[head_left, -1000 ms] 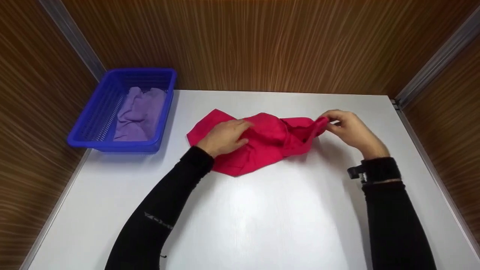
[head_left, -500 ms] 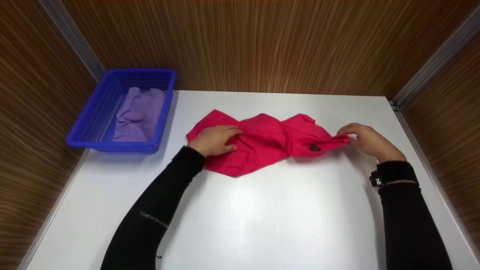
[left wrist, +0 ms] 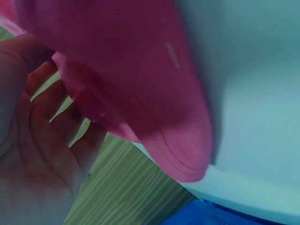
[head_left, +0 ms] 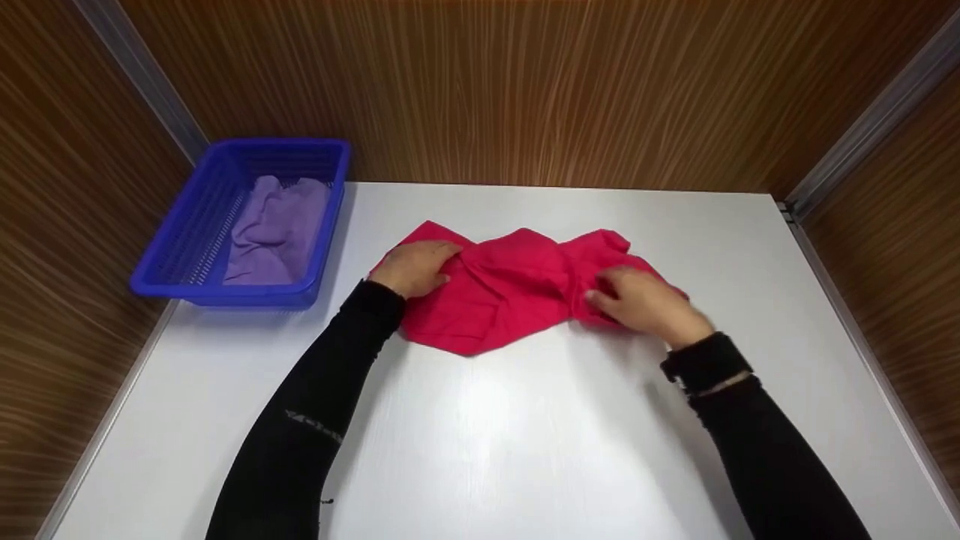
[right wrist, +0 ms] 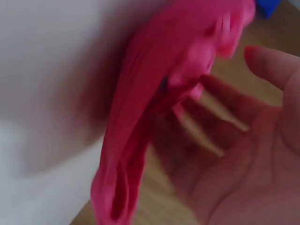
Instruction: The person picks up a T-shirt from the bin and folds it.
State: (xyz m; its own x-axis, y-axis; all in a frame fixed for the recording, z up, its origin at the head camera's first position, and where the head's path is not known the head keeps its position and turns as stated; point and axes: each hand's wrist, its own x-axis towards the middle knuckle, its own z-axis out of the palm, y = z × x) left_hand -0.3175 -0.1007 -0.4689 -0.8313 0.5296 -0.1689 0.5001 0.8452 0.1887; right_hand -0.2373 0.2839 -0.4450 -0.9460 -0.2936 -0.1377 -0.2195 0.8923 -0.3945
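A crumpled red garment (head_left: 517, 262) with stitched seams lies across the white table. My left hand (head_left: 415, 268) rests on its left end. In the left wrist view that hand's fingers (left wrist: 58, 101) spread loosely along the pink-looking cloth (left wrist: 140, 93), pinching nothing that shows. Over the garment's right part is my right hand (head_left: 649, 300), slightly blurred. The right wrist view has its fingers (right wrist: 220, 126) apart and fairly straight, their tips at the bunched fabric (right wrist: 136, 108). Whether those tips press on the cloth or just hover is unclear.
A blue plastic basket (head_left: 330, 225) stands at the table's back left, holding a crumpled light purple cloth (head_left: 281, 225). Wood-patterned panels (head_left: 525, 90) rise behind the white table (head_left: 480, 435) and on both sides.
My right hand has let go of the garment's right end, after pulling it right and toward me, and moved left over the cloth. My left hand has slid slightly left.
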